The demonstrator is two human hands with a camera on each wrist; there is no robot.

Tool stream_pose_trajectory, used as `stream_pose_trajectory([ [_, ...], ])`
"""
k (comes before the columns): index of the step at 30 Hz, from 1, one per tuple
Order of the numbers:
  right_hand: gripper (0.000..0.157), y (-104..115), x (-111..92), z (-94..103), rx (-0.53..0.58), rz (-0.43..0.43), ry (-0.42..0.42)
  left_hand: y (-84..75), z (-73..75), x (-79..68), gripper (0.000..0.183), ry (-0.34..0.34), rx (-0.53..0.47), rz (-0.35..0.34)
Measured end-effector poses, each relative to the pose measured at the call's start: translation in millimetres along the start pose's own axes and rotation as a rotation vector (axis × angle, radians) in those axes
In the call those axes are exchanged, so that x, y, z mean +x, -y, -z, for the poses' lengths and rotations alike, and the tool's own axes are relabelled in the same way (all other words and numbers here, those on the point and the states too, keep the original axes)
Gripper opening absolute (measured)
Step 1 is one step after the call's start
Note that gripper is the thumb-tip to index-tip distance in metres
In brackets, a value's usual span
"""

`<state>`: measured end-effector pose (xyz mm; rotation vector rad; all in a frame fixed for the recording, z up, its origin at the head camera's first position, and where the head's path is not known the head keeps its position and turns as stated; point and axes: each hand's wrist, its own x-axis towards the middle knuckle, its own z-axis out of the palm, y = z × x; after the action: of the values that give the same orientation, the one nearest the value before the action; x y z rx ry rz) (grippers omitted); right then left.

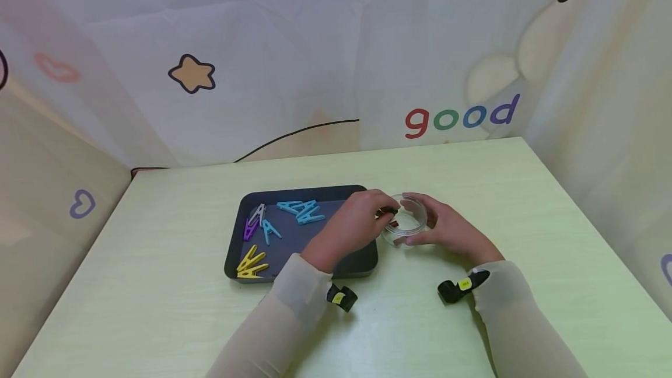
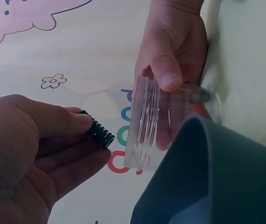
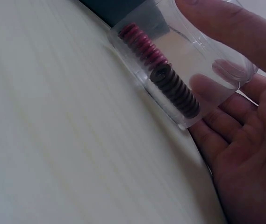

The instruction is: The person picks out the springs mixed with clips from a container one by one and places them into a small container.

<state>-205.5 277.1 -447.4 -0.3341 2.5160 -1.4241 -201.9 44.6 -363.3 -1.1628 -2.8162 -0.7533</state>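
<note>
Between thumb and fingers, my left hand (image 1: 354, 220) pinches a small dark coil spring (image 2: 98, 132), just beside the mouth of a clear plastic jar (image 2: 144, 119). My right hand (image 1: 454, 229) grips that jar from its right side, with the thumb on one side and fingers on the other. Inside the jar, at its bottom, lie a red coil spring (image 3: 143, 45) and a dark brown coil spring (image 3: 176, 92), end to end. The jar stands close over the table, right of a dark tray (image 1: 299, 249), and my left forearm reaches across the tray's right part.
Clothespins lie in the tray: several light blue clothespins (image 1: 304, 210), yellow clothespins (image 1: 251, 262), a purple clothespin (image 1: 250, 230) and a white clothespin (image 1: 258, 214). The pale table (image 1: 173, 238) meets a printed curtain (image 1: 294, 74) at the back and sides.
</note>
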Motion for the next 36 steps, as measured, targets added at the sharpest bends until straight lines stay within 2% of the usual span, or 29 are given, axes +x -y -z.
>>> stream_pose_trajectory([
  [12,0.089,1.1,0.6,0.4,0.016,0.003,0.003,3.7,-6.3,6.4,0.023,-0.014,-0.022,-0.015],
  [23,0.090,-0.9,1.8,-1.0,0.005,0.003,0.009,4.7,-11.2,10.4,0.025,0.022,-0.097,0.006],
  [36,0.089,-2.6,1.5,-1.2,0.021,0.031,0.004,4.9,-14.3,12.3,0.026,0.046,-0.076,0.007],
])
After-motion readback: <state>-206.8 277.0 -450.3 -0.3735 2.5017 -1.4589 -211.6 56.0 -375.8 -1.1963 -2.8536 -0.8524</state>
